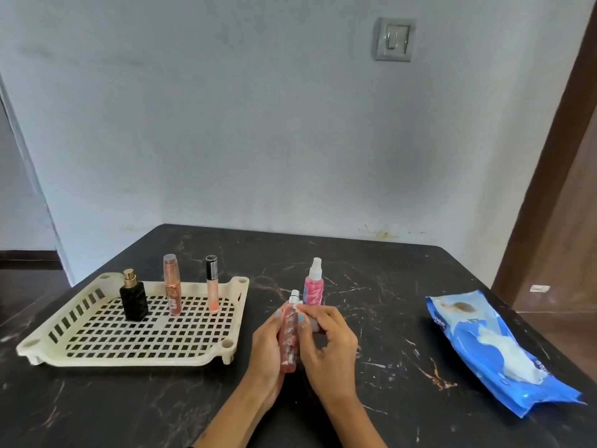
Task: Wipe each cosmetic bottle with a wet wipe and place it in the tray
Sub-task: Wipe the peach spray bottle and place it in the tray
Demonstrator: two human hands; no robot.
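A slim pink-red bottle (289, 337) with a silver top stands nearly upright between my two hands, just above the dark table. My left hand (266, 345) grips its left side. My right hand (326, 347) presses a small whitish wet wipe (311, 321) against its upper right side. Behind them a pink spray bottle (313, 284) stands on the table. The cream perforated tray (129, 347) on the left holds a black perfume bottle (133, 297), a copper-capped tube (172, 286) and a black-capped gloss tube (212, 286), all upright.
A blue wet-wipe pack (494, 347) lies at the right, near the edge of the black marbled table (387, 318). A pale wall with a switch rises behind the table's far edge. A brown door frame stands at the far right.
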